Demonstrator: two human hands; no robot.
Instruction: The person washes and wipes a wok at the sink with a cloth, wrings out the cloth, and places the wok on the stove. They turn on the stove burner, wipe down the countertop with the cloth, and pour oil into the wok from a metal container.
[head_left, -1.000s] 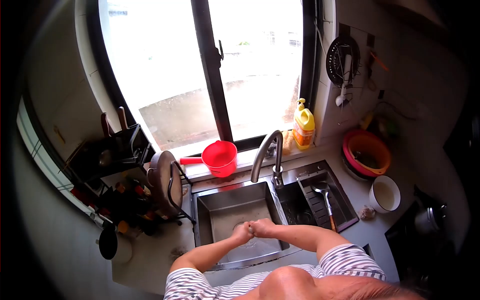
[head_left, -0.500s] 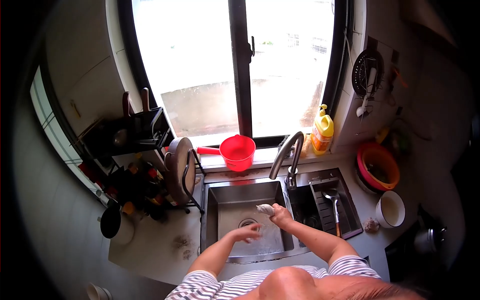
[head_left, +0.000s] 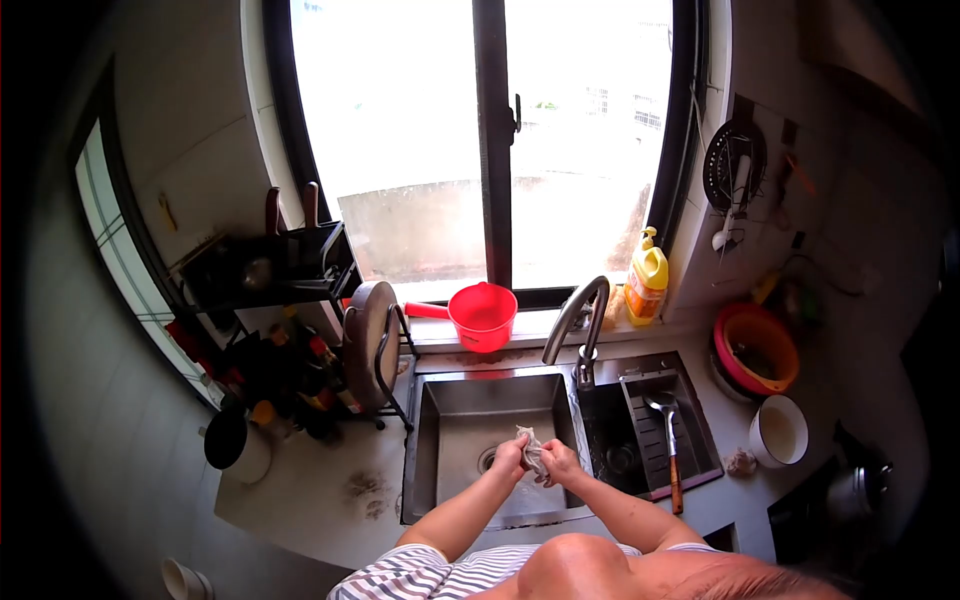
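Grey-white cloth point(head_left: 532, 454), bunched up, is held over the sink point(head_left: 409, 450), right btwn the two hands: L hand point(head_left: 510, 458) on its left side, R hand point(head_left: 560, 463) on its right. Both touch it, so neither's nearer. Fingers of both are curled in & clamped on the cloth; exact grip of each fingertip is too small to tell. Long axis runs approx. away from the body, w/ the far end leaning a bit left; that end pokes out past the fingers toward the window point(head_left: 497, 170), the near end shows loose btwn the hands. So the fingers grip across it from the sides, not at its ends. Drain point(head_left: 487, 460) is just left of L hand, partly hidden by it. Tap point(head_left: 565, 318) stands farther off, slightly right of the cloth, apart from it; R hand's the closer one to its base.
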